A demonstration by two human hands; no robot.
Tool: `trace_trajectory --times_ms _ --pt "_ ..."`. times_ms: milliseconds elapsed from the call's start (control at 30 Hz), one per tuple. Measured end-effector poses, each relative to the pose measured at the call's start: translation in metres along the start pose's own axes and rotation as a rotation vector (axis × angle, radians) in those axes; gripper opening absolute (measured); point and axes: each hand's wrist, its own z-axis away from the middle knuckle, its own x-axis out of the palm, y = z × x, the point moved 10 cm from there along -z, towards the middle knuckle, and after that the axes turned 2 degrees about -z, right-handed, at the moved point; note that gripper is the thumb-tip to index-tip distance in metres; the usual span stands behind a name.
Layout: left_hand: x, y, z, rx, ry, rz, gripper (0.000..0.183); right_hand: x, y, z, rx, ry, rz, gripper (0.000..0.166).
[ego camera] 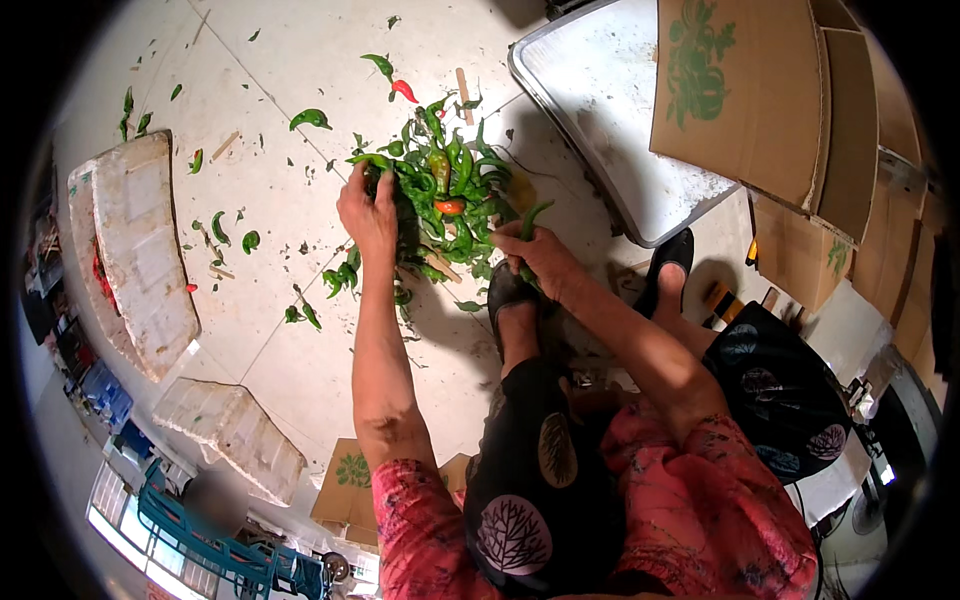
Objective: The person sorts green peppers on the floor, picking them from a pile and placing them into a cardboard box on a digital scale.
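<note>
A heap of green peppers (465,169) lies on the pale tiled floor, with an orange-red pepper (450,205) among them and leaf scraps around. At the heap's left side is my left hand (371,206), its thumb and fingers about a green pepper (367,160). My right hand (536,255), at the lower right of the heap, holds a long green pepper (534,219) that sticks up past the fingers. Beyond the heap lie a red pepper (405,91) and a green one (379,65). Loose green peppers (310,118) are scattered to the left.
A metal-rimmed tray (585,97) stands at the upper right, partly under a cardboard box (735,97). Worn foam boxes (142,255) are on the left, one with red items inside. My shoes (510,289) are just below the heap. Wooden sticks (464,96) lie on the floor.
</note>
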Motion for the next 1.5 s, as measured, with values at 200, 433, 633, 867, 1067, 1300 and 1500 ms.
trace_trajectory --times_ms 200,433,633,867,1067,1300,1500 --pt "0.018 -0.035 -0.017 -0.143 0.015 -0.139 0.030 0.016 0.012 0.003 0.063 -0.082 -0.099 0.015" --pt "-0.020 -0.010 0.042 -0.282 -0.108 0.580 0.011 -0.028 -0.036 0.007 -0.168 0.182 0.147 0.023" --pt "-0.027 0.028 0.091 -0.435 -0.359 0.752 0.013 0.016 -0.054 0.022 -0.143 0.009 0.233 0.029" --pt "-0.011 0.058 0.124 -0.169 -0.250 0.455 0.020 0.006 -0.013 0.017 0.066 -0.068 0.041 0.027" --pt "-0.023 -0.017 0.067 0.057 0.104 -0.180 0.026 -0.007 0.014 0.015 0.165 -0.134 -0.237 0.028" --pt "-0.018 -0.048 0.084 -0.091 0.128 0.070 0.025 0.012 0.008 0.034 0.209 -0.158 -0.154 0.033" --pt "-0.011 -0.054 0.061 -0.205 0.149 -0.092 0.034 0.024 0.015 0.031 0.197 -0.204 -0.065 0.029"
